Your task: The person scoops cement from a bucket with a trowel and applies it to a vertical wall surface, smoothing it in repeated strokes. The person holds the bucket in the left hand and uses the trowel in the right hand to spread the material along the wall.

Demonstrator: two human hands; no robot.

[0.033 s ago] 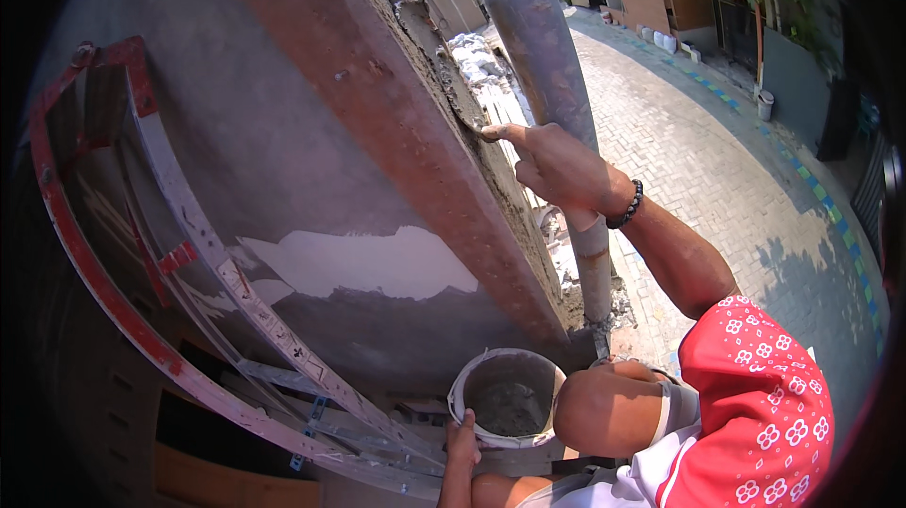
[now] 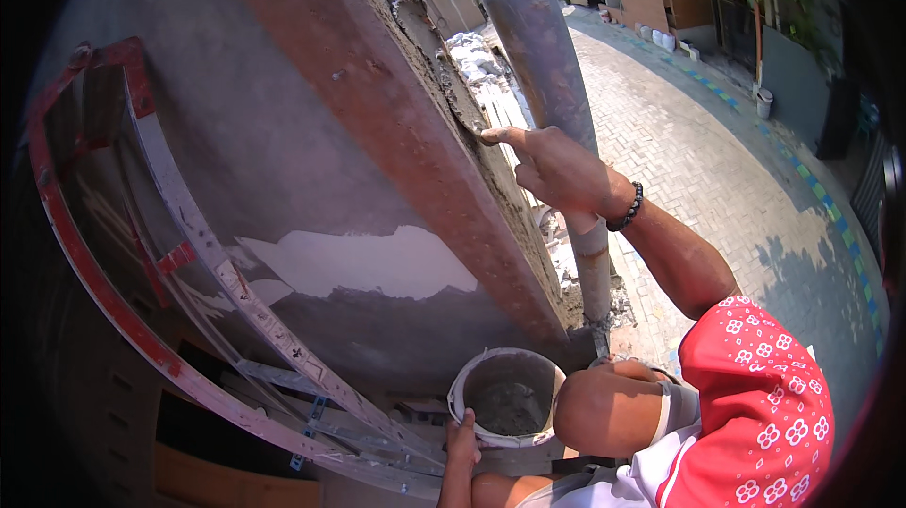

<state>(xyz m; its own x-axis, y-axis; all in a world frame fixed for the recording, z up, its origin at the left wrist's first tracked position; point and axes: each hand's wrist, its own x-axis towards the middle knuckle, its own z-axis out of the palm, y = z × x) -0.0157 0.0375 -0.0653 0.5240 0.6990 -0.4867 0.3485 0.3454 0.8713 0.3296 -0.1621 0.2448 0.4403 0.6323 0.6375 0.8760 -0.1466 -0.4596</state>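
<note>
Nothing has shifted since the earlier frame: right hand (image 2: pixel 557 171) stays closed round a trowel (image 2: pixel 464 121), index finger stretched along it, blade against wet grey mortar (image 2: pixel 444 64) on the wall (image 2: pixel 283 140) edge beside a grey pipe (image 2: pixel 538 45). Left hand (image 2: pixel 462 444) grips the rim of a white mortar bucket (image 2: pixel 505 397) below. Sunlit paved lane (image 2: pixel 717 168) outdoors; aluminium ladder (image 2: pixel 236 300) leans left.

Right hand (image 2: pixel 557 168) up against rough grey plastered wall edge (image 2: pixel 472 121), left of round grey metal pole (image 2: pixel 538 45). Below, round white plastic bucket (image 2: pixel 507 397), left hand (image 2: pixel 462 442) on its rim; red-framed metal ladder (image 2: pixel 179 253) far left.
</note>
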